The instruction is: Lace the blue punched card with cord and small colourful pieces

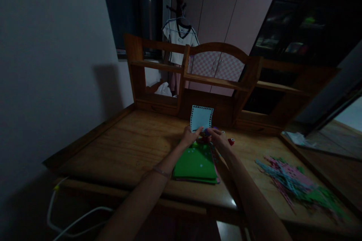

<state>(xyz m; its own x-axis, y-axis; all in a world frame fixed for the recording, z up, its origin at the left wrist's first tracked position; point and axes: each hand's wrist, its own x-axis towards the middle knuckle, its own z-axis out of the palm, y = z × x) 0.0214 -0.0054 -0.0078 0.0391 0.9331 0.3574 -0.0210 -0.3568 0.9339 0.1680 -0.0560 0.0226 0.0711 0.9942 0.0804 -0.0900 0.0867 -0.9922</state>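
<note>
A pale blue sheet of paper (201, 117) with a row of small dark punched shapes along its edges stands raised above the desk. My left hand (192, 135) pinches its lower edge, thumb in front. My right hand (219, 138) is closed around a small purple object (208, 131) at the sheet's lower right corner; the fingers hide most of it, so its kind is unclear. Small red pieces with eye-like white dots, one a red piece (231, 142), lie beside and behind my right hand. Beneath my hands rests a stack of green paper (195, 162) with tiny pale bits on top.
Thin pink, blue and green paper strips (299, 184) are heaped on the desk's right side. A wooden shelf unit (215, 82) rises along the back of the wooden desk (124, 143). White cable (85, 216) hangs at the front left. The room is dim.
</note>
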